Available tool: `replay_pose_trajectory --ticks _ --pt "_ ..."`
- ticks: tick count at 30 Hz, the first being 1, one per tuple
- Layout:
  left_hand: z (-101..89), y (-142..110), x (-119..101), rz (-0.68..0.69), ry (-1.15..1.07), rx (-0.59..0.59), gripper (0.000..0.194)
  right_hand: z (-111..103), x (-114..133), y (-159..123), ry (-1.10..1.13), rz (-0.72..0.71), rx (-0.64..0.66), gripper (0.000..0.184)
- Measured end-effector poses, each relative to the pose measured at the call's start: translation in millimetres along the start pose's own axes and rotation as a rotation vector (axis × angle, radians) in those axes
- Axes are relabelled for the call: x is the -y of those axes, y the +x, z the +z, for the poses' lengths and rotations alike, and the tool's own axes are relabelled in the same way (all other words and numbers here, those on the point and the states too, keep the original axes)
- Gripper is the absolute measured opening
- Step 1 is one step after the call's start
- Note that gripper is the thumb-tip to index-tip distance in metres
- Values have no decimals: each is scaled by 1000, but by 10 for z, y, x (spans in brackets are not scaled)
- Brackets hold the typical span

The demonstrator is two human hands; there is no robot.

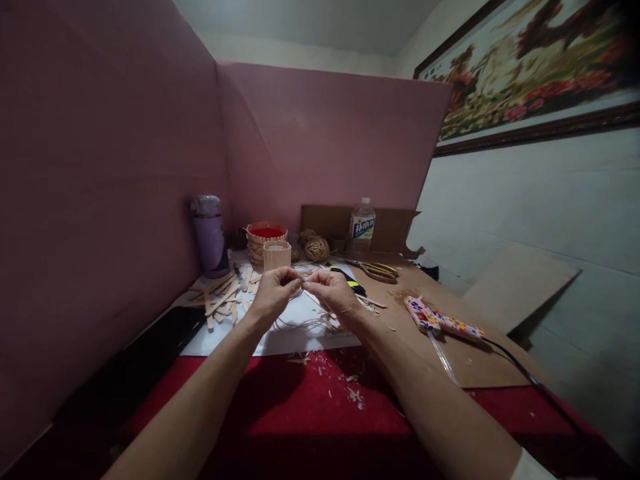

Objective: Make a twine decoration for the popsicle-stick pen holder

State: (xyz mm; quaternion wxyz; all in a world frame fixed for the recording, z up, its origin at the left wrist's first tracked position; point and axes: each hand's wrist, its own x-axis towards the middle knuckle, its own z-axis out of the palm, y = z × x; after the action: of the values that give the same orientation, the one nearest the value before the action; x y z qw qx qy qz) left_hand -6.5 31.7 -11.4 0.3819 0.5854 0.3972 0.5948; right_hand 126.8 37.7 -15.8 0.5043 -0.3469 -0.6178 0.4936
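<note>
My left hand (275, 292) and my right hand (331, 292) meet over the white paper (280, 341), fingertips almost touching. Both pinch thin brown twine (295, 325), whose loose loops trail onto the paper below. The exact spot between the fingertips is too small to make out. Just behind my left hand stands a small cup-like holder of wooden sticks (277, 255). A larger stick-sided container with a red inside (267, 240) is behind it. Balls of twine (317, 249) lie farther back. Beside my right hand is a black and yellow tool (353, 283), partly hidden.
Loose wooden sticks (220, 297) and a purple bottle (209, 237) are on the left, near a dark flat object (150, 350). Scissors (377, 270), a clear bottle (363, 227) and a patterned glue gun (440, 322) with a cord are right. Wood scraps (355, 397) litter the red cloth.
</note>
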Motion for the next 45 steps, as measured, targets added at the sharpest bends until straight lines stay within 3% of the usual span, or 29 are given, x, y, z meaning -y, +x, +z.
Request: replay_pose_trajectory --ticks 9,23,31,45 --pt "29 -52 -65 -86 -105 27 14 -11 9 -9 50 46 9 22" --pt "12 -36 -32 -172 -88 49 20 -21 -111 55 -83 -61 -89 28" --pt "-4 -33 -9 -188 -52 104 16 -22 -144 86 -108 -88 -39 13" --pt "-8 -19 9 -211 -93 54 20 -21 -109 74 -120 -92 -19 12"
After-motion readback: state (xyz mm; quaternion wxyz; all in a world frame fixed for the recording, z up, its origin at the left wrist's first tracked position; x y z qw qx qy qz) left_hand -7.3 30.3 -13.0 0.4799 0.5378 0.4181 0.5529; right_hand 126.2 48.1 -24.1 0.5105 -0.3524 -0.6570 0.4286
